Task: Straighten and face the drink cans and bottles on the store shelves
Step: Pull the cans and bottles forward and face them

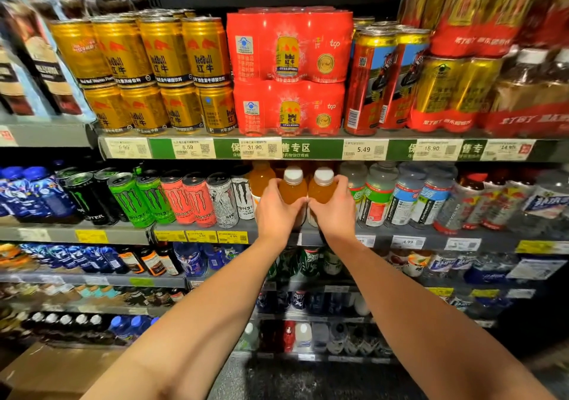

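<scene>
Hands grip 2 orange bottles, shelf edge.

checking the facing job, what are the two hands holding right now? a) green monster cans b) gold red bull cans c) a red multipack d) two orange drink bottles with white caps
d: the left hand and right hand each grip one of the orange bottles side by side on the second shelf.

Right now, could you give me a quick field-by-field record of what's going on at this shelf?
place: store drink shelves
left hand: grips left orange bottle
right hand: grips right orange bottle
bottles: upright, side by side, white caps
left of them: Monster cans
right of them: clear bottles
shelf above: gold Red Bull cans, red packs
</scene>
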